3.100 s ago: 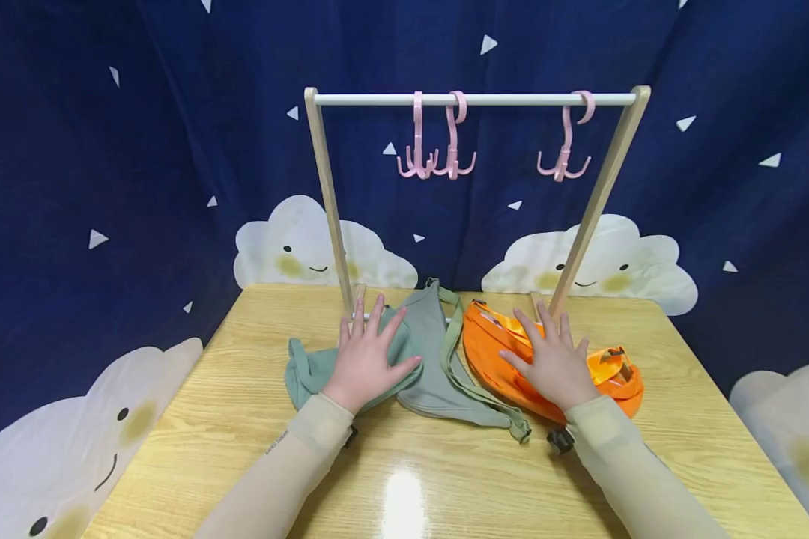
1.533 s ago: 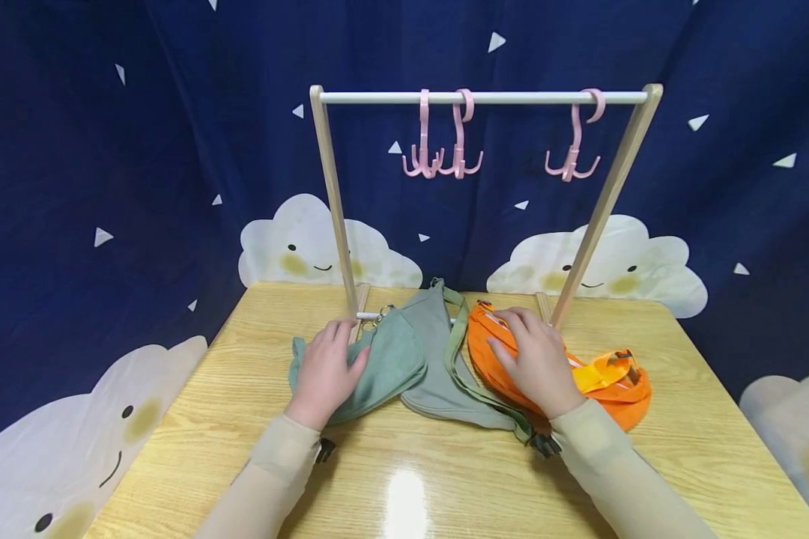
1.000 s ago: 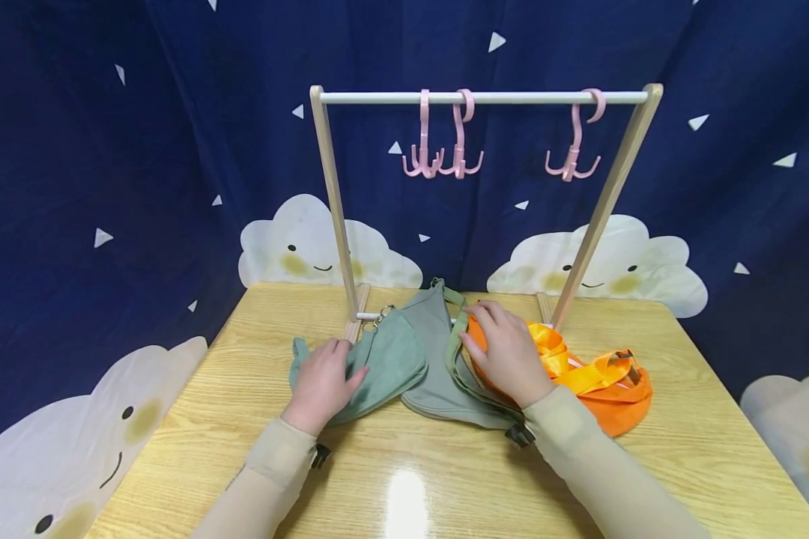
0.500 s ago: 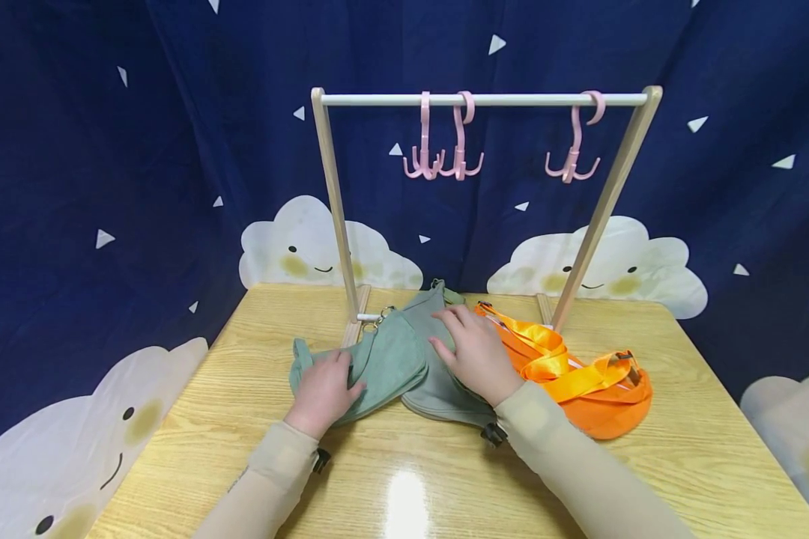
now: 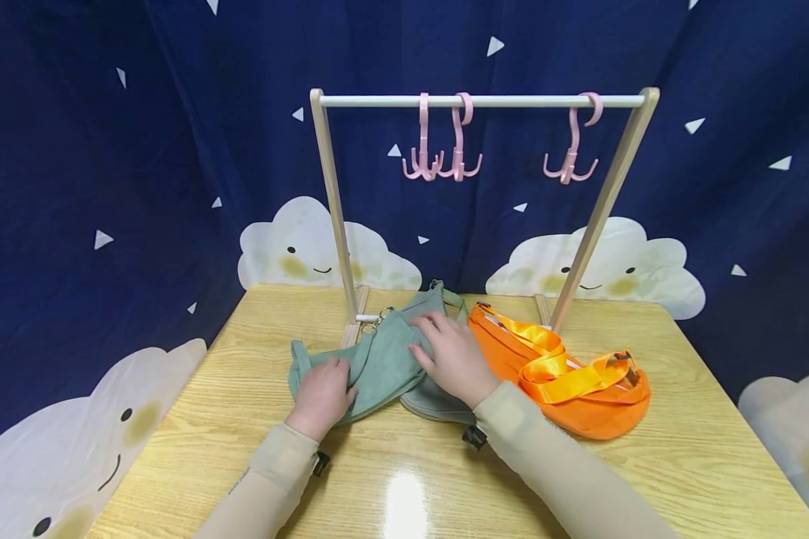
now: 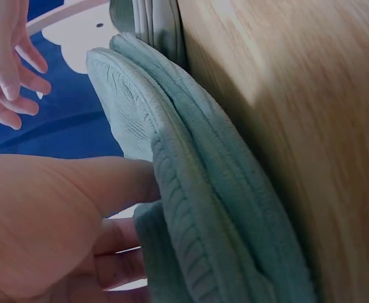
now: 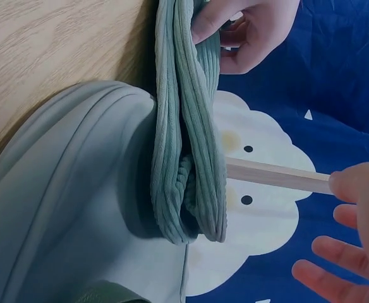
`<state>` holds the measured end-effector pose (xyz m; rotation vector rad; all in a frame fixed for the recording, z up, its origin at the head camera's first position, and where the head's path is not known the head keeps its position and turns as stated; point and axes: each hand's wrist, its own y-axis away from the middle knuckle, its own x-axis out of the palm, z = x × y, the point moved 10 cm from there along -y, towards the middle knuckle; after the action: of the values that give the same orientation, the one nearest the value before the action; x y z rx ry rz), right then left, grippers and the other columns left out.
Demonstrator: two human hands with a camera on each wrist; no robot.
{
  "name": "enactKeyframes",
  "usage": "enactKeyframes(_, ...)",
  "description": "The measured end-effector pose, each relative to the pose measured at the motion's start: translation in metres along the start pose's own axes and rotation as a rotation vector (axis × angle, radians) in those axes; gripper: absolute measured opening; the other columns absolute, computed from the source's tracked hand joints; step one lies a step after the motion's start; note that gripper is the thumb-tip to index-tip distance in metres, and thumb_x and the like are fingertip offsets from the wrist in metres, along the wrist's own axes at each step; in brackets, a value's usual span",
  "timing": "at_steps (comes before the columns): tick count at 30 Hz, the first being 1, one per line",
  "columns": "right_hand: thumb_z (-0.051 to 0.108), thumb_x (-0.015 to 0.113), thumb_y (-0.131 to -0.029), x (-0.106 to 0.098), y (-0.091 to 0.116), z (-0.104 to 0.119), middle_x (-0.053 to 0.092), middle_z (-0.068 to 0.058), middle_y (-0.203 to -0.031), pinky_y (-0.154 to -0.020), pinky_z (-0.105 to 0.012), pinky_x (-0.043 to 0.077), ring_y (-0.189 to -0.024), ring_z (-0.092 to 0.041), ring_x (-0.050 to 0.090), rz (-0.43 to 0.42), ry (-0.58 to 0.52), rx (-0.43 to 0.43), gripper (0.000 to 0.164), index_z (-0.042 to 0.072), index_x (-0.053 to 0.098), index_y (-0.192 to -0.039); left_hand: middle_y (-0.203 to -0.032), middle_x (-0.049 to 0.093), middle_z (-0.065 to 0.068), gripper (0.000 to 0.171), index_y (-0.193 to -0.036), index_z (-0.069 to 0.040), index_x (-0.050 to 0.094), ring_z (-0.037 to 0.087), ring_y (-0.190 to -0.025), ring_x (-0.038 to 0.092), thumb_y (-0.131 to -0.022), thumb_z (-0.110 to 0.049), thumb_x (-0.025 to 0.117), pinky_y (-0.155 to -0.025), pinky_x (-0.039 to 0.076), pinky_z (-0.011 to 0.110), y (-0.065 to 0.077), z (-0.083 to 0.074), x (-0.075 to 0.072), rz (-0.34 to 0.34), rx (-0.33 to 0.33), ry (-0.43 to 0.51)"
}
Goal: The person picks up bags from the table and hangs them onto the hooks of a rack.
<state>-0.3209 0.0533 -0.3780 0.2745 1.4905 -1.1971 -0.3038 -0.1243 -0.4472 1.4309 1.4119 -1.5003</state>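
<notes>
A sage-green corduroy bag (image 5: 387,359) with brass rings and a short strap lies left of centre on the table. My left hand (image 5: 323,397) pinches its left part; in the left wrist view the thumb (image 6: 124,180) lies against the cloth with several fingers behind the strap. My right hand (image 5: 455,359), fingers spread and slightly bent, hovers near the bag's right end, apart from it in the right wrist view. Under that hand lies a grey-green sling bag (image 5: 431,397), partly hidden. To the right rests an orange waist bag (image 5: 596,415) with a shiny orange strap (image 5: 546,363).
Behind the bags stands a wooden rack with a white rail (image 5: 512,101). Several-pronged pink hooks hang from it: two near the middle (image 5: 458,142) and one at right (image 5: 569,146). A dark blue curtain (image 5: 108,187) with clouds surrounds the wooden table (image 5: 243,374).
Both hands started spread over the bags. My left hand moved down-left and took hold of the green bag; my right hand swept left from the orange bag across the grey-green one.
</notes>
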Motion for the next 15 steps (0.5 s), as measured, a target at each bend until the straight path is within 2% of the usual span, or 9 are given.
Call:
enactKeyframes(7,0.03,0.072,-0.097,0.005,-0.003,0.003,0.065,-0.005,-0.124,-0.096,-0.051,0.053,-0.11,-0.029,0.067,0.01,0.006,-0.005,0.039,0.017,0.064,-0.133,-0.078,0.066,0.01,0.026,-0.084,-0.003,0.064,0.032,-0.071,0.067,-0.082,-0.016,0.086,-0.069,0.054,0.048,0.001,-0.004,-0.002,-0.022,0.035,-0.071)
enactKeyframes(15,0.03,0.07,-0.098,0.012,-0.003,0.007,0.064,-0.005,-0.125,-0.098,-0.051,0.052,-0.112,-0.028,0.067,0.054,-0.004,0.005,0.038,0.017,0.064,-0.133,-0.072,0.065,0.008,0.022,-0.078,-0.006,0.061,0.03,-0.069,0.067,-0.083,-0.012,0.082,-0.07,0.052,0.048,0.002,-0.007,-0.004,-0.025,0.02,-0.03)
